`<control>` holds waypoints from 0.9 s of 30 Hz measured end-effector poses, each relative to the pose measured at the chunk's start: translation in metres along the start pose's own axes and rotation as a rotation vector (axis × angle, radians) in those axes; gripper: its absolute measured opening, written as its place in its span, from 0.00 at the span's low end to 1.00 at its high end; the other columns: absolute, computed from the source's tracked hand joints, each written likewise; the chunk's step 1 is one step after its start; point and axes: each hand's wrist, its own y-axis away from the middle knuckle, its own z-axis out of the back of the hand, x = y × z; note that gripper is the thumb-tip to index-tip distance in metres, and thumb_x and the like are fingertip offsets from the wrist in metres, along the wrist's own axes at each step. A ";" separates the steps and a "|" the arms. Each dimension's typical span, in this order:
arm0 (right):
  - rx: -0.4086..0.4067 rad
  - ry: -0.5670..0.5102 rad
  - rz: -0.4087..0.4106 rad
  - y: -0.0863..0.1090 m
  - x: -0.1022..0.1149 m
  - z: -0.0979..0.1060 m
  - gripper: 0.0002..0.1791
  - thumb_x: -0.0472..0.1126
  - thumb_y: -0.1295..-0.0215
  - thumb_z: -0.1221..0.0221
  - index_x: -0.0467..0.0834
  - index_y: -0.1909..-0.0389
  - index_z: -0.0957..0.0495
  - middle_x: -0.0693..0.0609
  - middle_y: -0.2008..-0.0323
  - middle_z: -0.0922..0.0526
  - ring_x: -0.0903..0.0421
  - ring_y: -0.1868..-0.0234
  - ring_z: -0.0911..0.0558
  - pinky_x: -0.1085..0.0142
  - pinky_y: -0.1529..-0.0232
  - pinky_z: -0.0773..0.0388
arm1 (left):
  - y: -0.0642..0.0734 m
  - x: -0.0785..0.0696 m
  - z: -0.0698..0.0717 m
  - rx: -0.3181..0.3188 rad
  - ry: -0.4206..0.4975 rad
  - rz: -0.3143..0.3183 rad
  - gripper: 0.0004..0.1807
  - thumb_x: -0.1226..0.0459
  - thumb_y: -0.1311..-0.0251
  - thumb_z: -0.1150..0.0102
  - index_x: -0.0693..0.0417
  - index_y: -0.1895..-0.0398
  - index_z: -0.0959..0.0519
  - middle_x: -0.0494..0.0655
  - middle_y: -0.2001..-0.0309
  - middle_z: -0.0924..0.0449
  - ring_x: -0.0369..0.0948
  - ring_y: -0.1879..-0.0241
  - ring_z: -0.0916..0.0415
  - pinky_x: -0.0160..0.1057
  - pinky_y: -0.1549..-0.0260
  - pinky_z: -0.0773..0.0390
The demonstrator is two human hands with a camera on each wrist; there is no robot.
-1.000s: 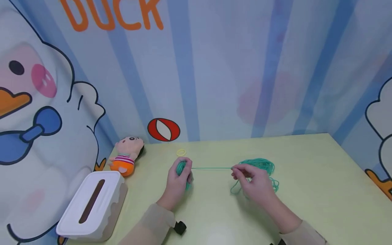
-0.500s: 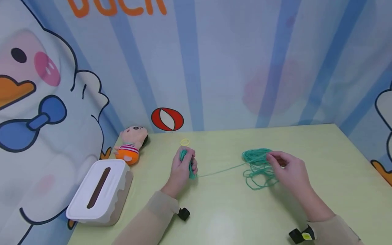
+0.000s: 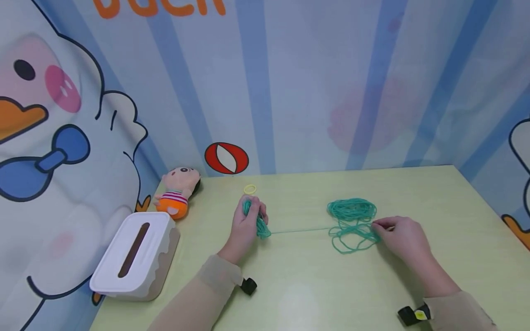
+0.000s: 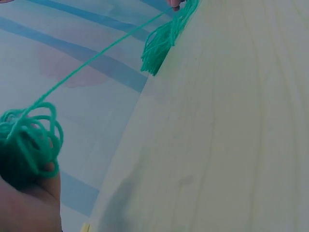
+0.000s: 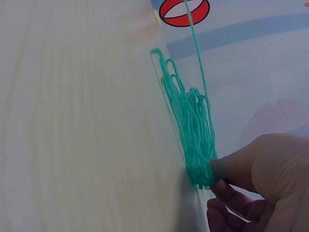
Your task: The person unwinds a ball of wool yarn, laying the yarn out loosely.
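In the head view my left hand grips a small wound bundle of green yarn, its fingers curled round it. A single strand runs taut from that bundle to the right, across a loose pile of green yarn lying on the table. At the pile's right edge my right hand pinches yarn between thumb and forefinger. The right wrist view shows the thumb tip beside the gathered strands. Loops of the bundle stick out above my left hand in the left wrist view.
A small yellow ring lies beyond my left hand. At the left of the table are a plush doll and a white lidded box with a slot. A printed curtain hangs along the back.
My right hand has gone from left of the yarn pile to its right edge, then dropped slightly. Yarn now hangs lower from the left bundle. The head view has tilted downward.
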 end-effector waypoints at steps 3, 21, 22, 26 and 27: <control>0.012 0.009 0.030 -0.002 0.005 -0.004 0.19 0.46 0.22 0.36 0.37 0.42 0.11 0.33 0.46 0.10 0.35 0.48 0.11 0.45 0.54 0.14 | 0.000 -0.001 0.000 0.007 0.001 0.006 0.17 0.43 0.14 0.52 0.45 0.47 0.33 0.65 0.50 0.25 0.45 0.63 0.23 0.33 0.58 0.16; 0.145 -0.180 0.512 0.023 0.144 -0.107 0.26 0.47 0.21 0.33 0.39 0.29 0.20 0.49 0.41 0.08 0.46 0.35 0.11 0.45 0.32 0.16 | 0.000 0.005 -0.004 0.065 0.082 -0.086 0.07 0.60 0.11 0.55 0.46 0.53 0.40 0.47 0.61 0.26 0.42 0.67 0.29 0.34 0.63 0.21; 0.160 -0.190 0.499 0.023 0.149 -0.112 0.25 0.48 0.21 0.33 0.39 0.30 0.19 0.50 0.44 0.07 0.47 0.37 0.10 0.46 0.34 0.15 | -0.001 0.005 -0.004 0.066 0.084 -0.089 0.08 0.59 0.11 0.54 0.46 0.53 0.40 0.47 0.61 0.26 0.42 0.67 0.29 0.34 0.63 0.21; 0.170 -0.227 0.478 0.019 0.159 -0.120 0.13 0.44 0.21 0.34 0.41 0.45 0.10 0.55 0.59 0.05 0.57 0.54 0.06 0.56 0.47 0.09 | -0.002 0.004 -0.004 0.061 0.086 -0.091 0.06 0.60 0.11 0.54 0.47 0.51 0.39 0.48 0.61 0.26 0.42 0.67 0.29 0.34 0.63 0.21; 0.162 -0.233 0.481 0.018 0.159 -0.119 0.10 0.42 0.21 0.34 0.42 0.48 0.09 0.57 0.62 0.05 0.59 0.57 0.07 0.60 0.50 0.09 | -0.003 0.004 -0.004 0.055 0.075 -0.088 0.06 0.60 0.11 0.54 0.48 0.49 0.39 0.48 0.61 0.26 0.42 0.67 0.29 0.33 0.63 0.21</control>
